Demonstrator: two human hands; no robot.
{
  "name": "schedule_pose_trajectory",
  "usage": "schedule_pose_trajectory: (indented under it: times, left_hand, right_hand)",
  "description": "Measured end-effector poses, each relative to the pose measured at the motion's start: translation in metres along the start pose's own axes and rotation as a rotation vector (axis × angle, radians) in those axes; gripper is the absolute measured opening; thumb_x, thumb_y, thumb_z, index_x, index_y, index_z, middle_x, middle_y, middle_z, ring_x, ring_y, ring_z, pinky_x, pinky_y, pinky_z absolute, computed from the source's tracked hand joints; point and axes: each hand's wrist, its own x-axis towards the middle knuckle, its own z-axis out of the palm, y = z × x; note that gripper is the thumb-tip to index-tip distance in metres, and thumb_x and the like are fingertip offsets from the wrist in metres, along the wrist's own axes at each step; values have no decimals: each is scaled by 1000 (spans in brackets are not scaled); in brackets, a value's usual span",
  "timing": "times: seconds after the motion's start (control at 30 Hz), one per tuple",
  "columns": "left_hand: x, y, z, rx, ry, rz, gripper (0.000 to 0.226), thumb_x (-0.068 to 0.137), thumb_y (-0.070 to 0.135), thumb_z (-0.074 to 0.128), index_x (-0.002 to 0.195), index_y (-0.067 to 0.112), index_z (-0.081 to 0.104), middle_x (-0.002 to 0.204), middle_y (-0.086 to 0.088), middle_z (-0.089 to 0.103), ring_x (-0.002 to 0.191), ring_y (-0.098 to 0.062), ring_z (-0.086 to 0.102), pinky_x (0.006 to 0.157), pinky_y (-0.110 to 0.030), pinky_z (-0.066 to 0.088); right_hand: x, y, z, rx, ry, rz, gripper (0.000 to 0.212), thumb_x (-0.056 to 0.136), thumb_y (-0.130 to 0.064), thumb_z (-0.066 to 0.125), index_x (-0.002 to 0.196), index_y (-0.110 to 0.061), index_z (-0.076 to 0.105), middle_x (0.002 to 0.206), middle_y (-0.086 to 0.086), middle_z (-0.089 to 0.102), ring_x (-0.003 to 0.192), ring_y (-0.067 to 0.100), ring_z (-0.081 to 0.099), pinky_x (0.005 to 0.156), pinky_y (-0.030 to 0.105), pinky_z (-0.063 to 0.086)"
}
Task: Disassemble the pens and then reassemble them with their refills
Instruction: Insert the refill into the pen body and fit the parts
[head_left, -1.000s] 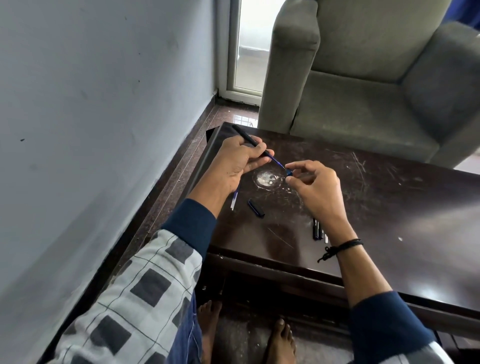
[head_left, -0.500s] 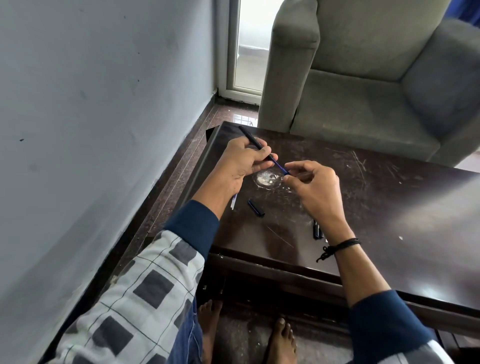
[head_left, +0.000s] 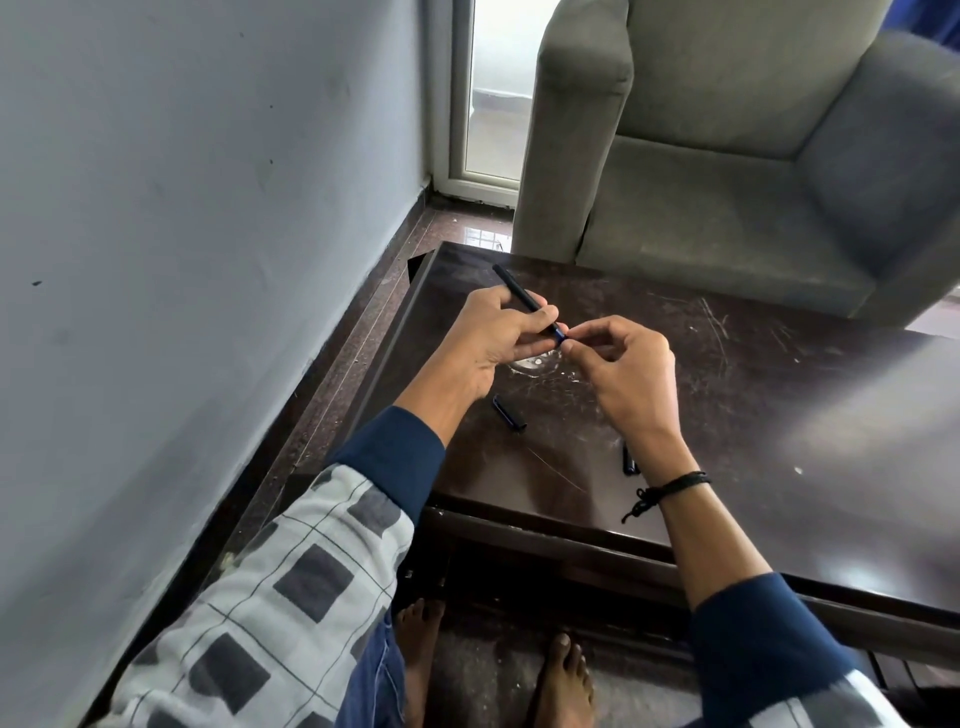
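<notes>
Both hands meet mid-frame above the table (head_left: 779, 415); my left hand (head_left: 493, 332) curls round the black pen barrel (head_left: 519, 293), angled toward upper left; my right hand (head_left: 618, 369) pinches its blue tip (head_left: 559, 335); a loose cap (head_left: 509, 413) lies just below.

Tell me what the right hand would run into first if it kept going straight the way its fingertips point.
The right hand points left at the pen: its blue end sits right at the fingertips, seemingly pinched. Directly behind that is the left hand, gripping the barrel.
</notes>
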Motion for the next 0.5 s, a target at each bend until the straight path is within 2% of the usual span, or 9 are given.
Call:
schedule_pose_trajectory:
  times: [0.1,0.23,0.5]
  left_hand:
    - [-1,1,-1,-2,0,-11,14,90,-2,71,103,0,65,92,-19,75,84,-26,78,69,-30,62]
    - [-2,1,-1,1,-7,-15,17,90,0,71,107,-1,65,93,-20,76,84,-26,78,67,-29,62]
    - [0,1,-1,39,-38,18,11,90,1,73,98,6,67,92,-16,78,86,-25,78,71,-31,63]
  right_hand:
    - [-1,-1,0,3,3,-5,12,86,-16,81,87,-26,75,77,-8,75,72,5,71,66,17,56]
    - [0,0,0,4,4,7,11,87,-17,80,87,-27,75,78,-8,75,74,8,72,69,24,60]
    - [1,1,-3,133,-29,63,14,86,-11,82,86,-24,74,79,0,78,76,21,76,75,36,63]
